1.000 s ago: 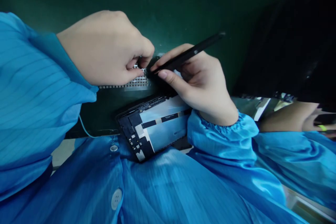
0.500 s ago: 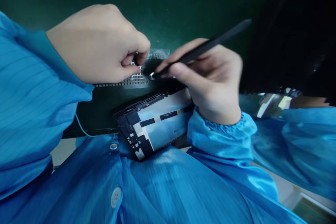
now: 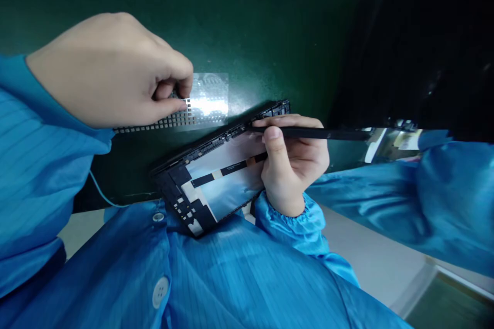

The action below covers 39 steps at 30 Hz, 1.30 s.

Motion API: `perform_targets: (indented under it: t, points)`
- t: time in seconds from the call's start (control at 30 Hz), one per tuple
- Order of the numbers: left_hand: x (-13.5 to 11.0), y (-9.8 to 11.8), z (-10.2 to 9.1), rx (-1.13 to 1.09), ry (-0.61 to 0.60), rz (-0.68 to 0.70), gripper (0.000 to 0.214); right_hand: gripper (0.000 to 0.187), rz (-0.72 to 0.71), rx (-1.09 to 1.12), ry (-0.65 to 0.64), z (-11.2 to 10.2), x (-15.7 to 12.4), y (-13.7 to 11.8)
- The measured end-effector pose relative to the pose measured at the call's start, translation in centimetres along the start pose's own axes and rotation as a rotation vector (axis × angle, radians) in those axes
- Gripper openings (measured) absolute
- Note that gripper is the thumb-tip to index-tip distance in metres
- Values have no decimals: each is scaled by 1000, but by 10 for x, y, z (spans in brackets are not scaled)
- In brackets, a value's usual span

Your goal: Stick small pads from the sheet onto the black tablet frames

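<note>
Spreading across the upper half of the frame is a dark green worktop [image 3: 270, 20], going nearly black toward the upper right. Below it the person's blue striped smock [image 3: 239, 282] fills the bottom of the picture, and a second blue sleeve [image 3: 432, 200], a neighbour's, comes in from the right edge.

The left hand [image 3: 111, 69] sits at upper left, knuckles up, its grip closed. Thumb and forefinger pinch the near corner of a clear film sheet [image 3: 208, 97], which lies on the worktop just left of centre and carries rows of tiny square pieces along its lower edge.

At centre an open device [image 3: 216, 180] lies tilted, its lower corner against the smock and its upper edge rising toward the right. A pale shiny panel and dark board parts show inside its black frame.

The right hand [image 3: 295, 167] rests at the device's right end. Its grip is closed around a slim black tool [image 3: 328, 133], held almost level and pinned under the thumb, with the tip pointing left onto the device's upper rim. I cannot tell whether anything sits on that tip.

A thin blue cord [image 3: 98, 190] curves down at the left, below the worktop's edge. A pale button [image 3: 160, 292] shows on the smock at lower left.
</note>
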<state>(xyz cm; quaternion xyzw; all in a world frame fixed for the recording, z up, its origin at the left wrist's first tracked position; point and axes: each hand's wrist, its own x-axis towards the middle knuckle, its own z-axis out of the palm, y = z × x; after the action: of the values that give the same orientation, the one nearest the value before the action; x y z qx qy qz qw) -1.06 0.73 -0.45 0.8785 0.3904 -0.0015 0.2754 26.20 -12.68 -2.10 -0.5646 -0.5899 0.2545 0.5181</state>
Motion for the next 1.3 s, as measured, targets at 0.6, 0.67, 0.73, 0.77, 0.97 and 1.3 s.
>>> perform_targets:
  t: [0.6,0.67,0.73,0.77,0.97,1.3]
  points:
    - [2,18,-9,14,-23,-51,35,21,80,-13,-788,30,80,-17]
    - [3,19,-9,79,-21,-35,34,22,82,-18,-772,28,78,-17]
    - [3,20,-9,120,-21,-17,35,21,65,-28,-769,27,77,-17]
    - [3,20,-9,124,-25,-16,37,19,51,-33,-776,26,77,-17]
    - [2,17,-8,92,-32,-40,42,9,21,-7,-797,27,81,-14]
    - [1,10,-2,20,52,23,85,4,124,69,-27,-10,20,-13]
